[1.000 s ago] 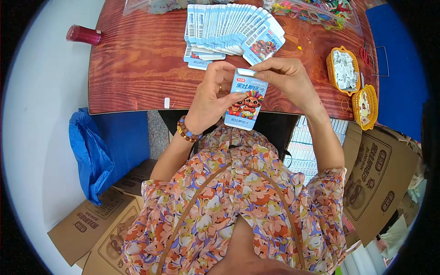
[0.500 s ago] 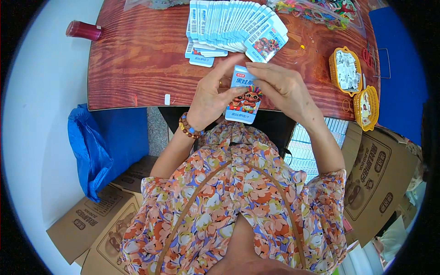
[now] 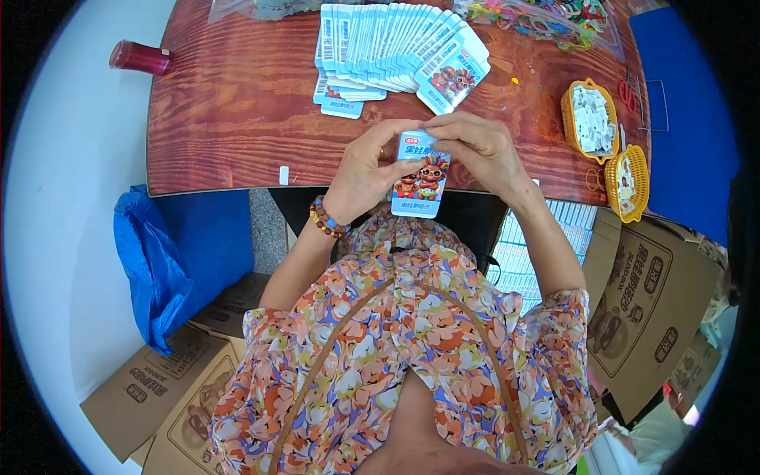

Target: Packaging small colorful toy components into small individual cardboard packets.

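A small light blue carton (image 3: 415, 204) with two cartoon figures on its front is held upright at the near edge of the table. My left hand (image 3: 366, 168) is closed round its left side, thumb across the front. At the carton's top end, my right hand (image 3: 481, 150) is closed with fingertips pinched on the top edge, which they partly cover. Just beyond my hands lies a fanned row of matching flat cartons (image 3: 376, 47), one of them (image 3: 453, 77) face up at the right end.
The wooden table (image 3: 229, 119) carries a red jar (image 3: 141, 58) at left and a small white piece (image 3: 283, 175) near the front edge. At right are two yellow baskets (image 3: 567, 119) (image 3: 646, 186), red-handled scissors (image 3: 627, 93) and a bag of colourful cords (image 3: 546, 20). Cardboard boxes (image 3: 645, 317) flank me.
The carton has come slightly down toward me, and its top end is now covered by my right fingers. My right hand has shifted a little inward and down. My left keeps its hold.
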`<action>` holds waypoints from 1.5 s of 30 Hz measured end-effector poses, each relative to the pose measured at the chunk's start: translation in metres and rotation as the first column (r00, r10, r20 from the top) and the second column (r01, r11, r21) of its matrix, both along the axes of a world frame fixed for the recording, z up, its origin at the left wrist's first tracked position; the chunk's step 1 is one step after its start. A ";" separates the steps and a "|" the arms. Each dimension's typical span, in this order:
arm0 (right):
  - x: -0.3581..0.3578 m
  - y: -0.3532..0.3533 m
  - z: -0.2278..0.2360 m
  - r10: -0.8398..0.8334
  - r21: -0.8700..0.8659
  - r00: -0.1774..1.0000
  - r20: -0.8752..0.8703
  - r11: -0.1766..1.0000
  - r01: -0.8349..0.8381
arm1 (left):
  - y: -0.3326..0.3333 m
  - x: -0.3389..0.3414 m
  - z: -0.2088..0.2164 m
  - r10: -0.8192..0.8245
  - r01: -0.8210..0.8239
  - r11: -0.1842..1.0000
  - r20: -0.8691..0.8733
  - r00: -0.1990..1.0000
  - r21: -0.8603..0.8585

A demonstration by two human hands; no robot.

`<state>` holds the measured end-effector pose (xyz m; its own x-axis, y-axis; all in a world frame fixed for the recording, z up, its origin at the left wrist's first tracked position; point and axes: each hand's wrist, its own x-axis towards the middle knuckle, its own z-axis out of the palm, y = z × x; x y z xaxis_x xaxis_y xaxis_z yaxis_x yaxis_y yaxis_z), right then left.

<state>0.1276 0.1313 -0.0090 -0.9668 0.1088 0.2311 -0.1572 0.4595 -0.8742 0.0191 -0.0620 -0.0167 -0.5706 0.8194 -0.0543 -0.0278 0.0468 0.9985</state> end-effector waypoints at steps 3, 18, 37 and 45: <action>-0.004 0.001 0.004 0.011 -0.078 1.000 0.015 0.997 -0.009 | -0.001 0.001 0.003 0.009 -0.008 1.000 0.040 0.999 -0.012; -0.012 0.000 0.022 0.085 -0.099 0.995 0.055 0.992 -0.080 | -0.008 -0.001 0.004 0.108 -0.108 0.994 -0.031 0.994 0.010; -0.013 -0.004 0.018 0.146 0.158 0.989 -0.019 0.977 -0.142 | -0.006 -0.002 0.008 0.052 -0.057 0.998 -0.169 0.984 -0.025; -0.008 -0.007 0.006 0.174 -0.198 0.985 -0.019 0.965 -0.174 | -0.010 -0.004 0.009 -0.021 0.007 0.995 -0.136 0.991 -0.100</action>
<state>0.1200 0.1243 -0.0029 -0.9747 -0.0172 0.2230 -0.2204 0.2431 -0.9446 0.0154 -0.0716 -0.0078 -0.5667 0.8219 -0.0578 0.1096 0.1447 0.9834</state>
